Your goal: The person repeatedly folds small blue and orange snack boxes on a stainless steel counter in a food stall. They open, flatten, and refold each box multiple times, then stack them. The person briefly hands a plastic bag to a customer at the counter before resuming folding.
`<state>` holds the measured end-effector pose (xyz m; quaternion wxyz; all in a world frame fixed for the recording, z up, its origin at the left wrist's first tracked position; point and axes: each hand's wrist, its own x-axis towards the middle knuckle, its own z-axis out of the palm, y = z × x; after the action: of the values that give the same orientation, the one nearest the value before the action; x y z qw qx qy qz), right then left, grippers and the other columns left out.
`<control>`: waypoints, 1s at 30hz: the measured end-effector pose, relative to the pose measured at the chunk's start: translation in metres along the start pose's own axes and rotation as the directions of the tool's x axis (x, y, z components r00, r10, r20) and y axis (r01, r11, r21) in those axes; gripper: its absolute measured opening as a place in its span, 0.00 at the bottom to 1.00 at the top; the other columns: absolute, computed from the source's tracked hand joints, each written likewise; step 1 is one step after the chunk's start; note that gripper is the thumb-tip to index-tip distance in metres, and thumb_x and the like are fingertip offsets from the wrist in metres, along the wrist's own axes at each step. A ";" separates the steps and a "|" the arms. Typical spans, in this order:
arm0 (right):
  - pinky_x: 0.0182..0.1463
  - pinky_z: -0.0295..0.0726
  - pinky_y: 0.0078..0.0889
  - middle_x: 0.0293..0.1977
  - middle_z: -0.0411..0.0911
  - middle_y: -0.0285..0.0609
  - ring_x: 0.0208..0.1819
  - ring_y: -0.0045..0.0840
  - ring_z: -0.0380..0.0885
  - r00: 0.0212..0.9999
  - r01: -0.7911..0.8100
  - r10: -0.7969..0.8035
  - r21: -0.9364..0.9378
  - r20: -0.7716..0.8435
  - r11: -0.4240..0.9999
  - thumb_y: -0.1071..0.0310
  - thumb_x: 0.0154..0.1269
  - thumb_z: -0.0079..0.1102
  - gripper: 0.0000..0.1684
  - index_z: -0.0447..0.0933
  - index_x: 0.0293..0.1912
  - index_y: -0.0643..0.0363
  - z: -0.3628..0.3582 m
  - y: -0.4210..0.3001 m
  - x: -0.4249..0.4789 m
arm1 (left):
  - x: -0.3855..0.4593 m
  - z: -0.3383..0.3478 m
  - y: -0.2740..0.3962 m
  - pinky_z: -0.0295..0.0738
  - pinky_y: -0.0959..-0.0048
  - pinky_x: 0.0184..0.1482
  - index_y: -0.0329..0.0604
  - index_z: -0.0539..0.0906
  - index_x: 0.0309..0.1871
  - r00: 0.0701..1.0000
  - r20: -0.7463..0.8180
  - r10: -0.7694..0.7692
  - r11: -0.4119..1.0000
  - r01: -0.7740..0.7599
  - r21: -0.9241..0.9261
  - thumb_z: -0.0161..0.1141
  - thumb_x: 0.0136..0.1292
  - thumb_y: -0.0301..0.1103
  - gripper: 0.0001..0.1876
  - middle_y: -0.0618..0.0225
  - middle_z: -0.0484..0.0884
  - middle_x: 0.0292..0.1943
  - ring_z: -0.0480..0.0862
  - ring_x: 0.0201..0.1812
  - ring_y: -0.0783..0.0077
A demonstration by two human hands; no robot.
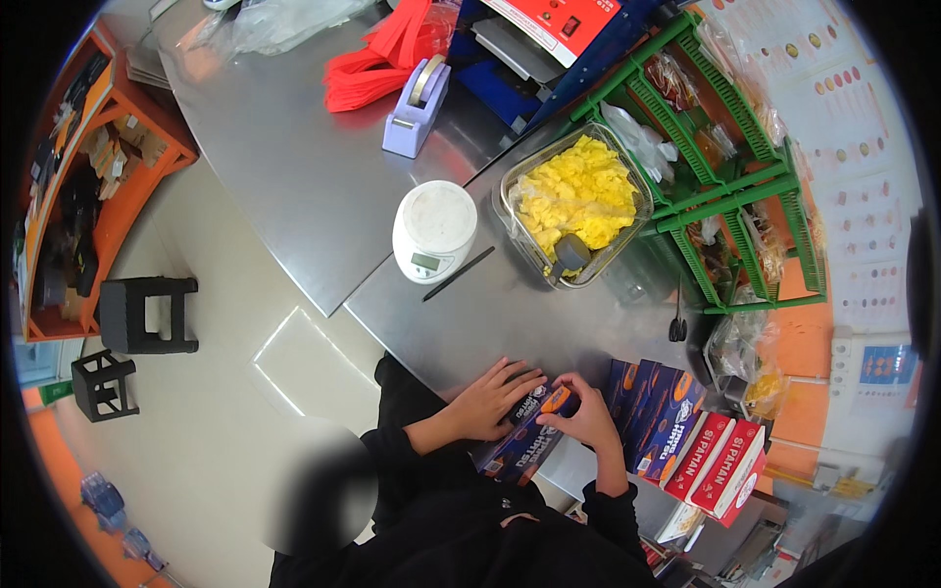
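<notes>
Close to my body, at the table's near edge, lie purple printed cardboard boxes [540, 448]. My left hand [492, 400] rests over their upper left part with its fingers spread. With thumb and fingers curved, my right hand [586, 415] grips the orange-marked end of a purple box. More purple boxes [662, 419] stand in a row just to the right, beside red and white boxes [717, 463]. Farther up the steel table are a white digital scale [435, 228], a black pen-like stick [459, 274] and a wire basket [643, 213] of yellow food in clear plastic.
Green plastic racks [735, 187] with bagged items line the right side. Black scissors [678, 328] lie before them. A lilac tape dispenser [413, 117], red bags [367, 73] and a red and blue machine [559, 26] occupy the far part. Black stools [147, 316] stand on the floor at left.
</notes>
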<state>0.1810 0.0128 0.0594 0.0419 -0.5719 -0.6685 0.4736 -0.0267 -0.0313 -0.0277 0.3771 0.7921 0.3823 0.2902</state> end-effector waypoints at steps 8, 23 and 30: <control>0.48 0.71 0.25 0.35 0.78 0.37 0.40 0.20 0.73 0.938 -0.244 0.170 0.224 0.303 0.943 0.50 0.66 0.58 0.23 0.77 0.40 0.64 -0.008 0.014 0.012 | 0.015 -0.011 -0.004 0.46 0.51 0.74 0.47 0.62 0.71 0.996 0.090 -0.028 1.000 0.027 0.014 0.65 0.45 0.36 0.44 0.63 0.63 0.70 0.61 0.71 0.56; 0.47 0.68 0.23 0.33 0.67 0.36 0.40 0.22 0.70 0.976 -0.213 0.123 0.680 0.179 0.702 0.40 0.70 0.47 0.31 0.75 0.48 0.61 -0.009 0.017 -0.001 | 0.031 -0.011 -0.002 0.59 0.56 0.69 0.50 0.68 0.68 0.985 0.047 -0.168 0.986 0.168 -0.009 0.62 0.42 0.30 0.41 0.57 0.64 0.69 0.67 0.66 0.56; 0.45 0.66 0.24 0.34 0.68 0.38 0.38 0.23 0.69 0.990 -0.043 0.091 0.377 -0.111 0.925 0.49 0.70 0.49 0.24 0.77 0.44 0.63 -0.007 0.001 0.002 | 0.035 -0.008 -0.001 0.62 0.59 0.66 0.59 0.70 0.68 0.986 -0.008 -0.169 0.983 0.169 0.066 0.61 0.42 0.28 0.41 0.58 0.65 0.67 0.69 0.62 0.56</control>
<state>0.1854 0.0182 0.0611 0.1758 -0.6048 -0.5423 0.5561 -0.0141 0.0007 -0.0178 0.3733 0.7685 0.4583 0.2451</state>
